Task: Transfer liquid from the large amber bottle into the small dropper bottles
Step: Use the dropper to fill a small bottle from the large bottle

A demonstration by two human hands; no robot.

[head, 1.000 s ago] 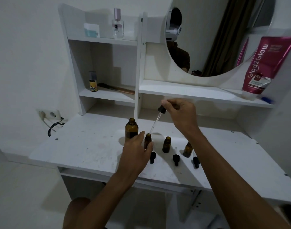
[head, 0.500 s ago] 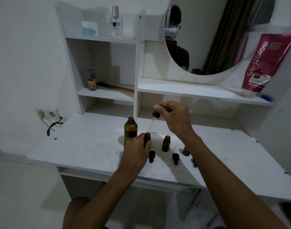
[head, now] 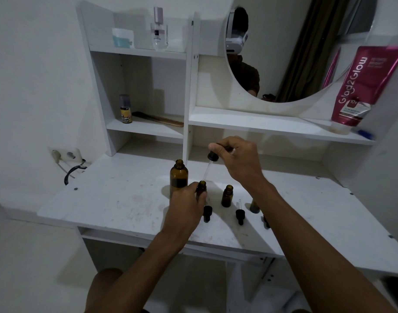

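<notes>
A: Where does the filling stand?

B: Early, I judge; the right hand (head: 237, 159) pinches the black rubber bulb of a glass dropper pipette (head: 208, 167), its tip slanting down at the mouth of the first small amber glass dropper bottle (head: 202, 187), just left of frame centre; whether the tip is inside the neck, I cannot tell.

A: And the other hand?

B: The left hand (head: 186, 201) is closed around that small bottle, steadying it on the scuffed white surface (head: 116, 199); the large amber glass bottle (head: 178, 177) stands uncapped just behind and to the left of it.

A: What is left?

B: A second small amber bottle (head: 227, 196) stands open to the right, a third (head: 254, 206) shows partly behind the right forearm; how full any of them is cannot be read; two black dropper caps (head: 240, 214) lie loose in front, one more peeks beside the forearm; so more filling and all the capping seem to remain.
</notes>
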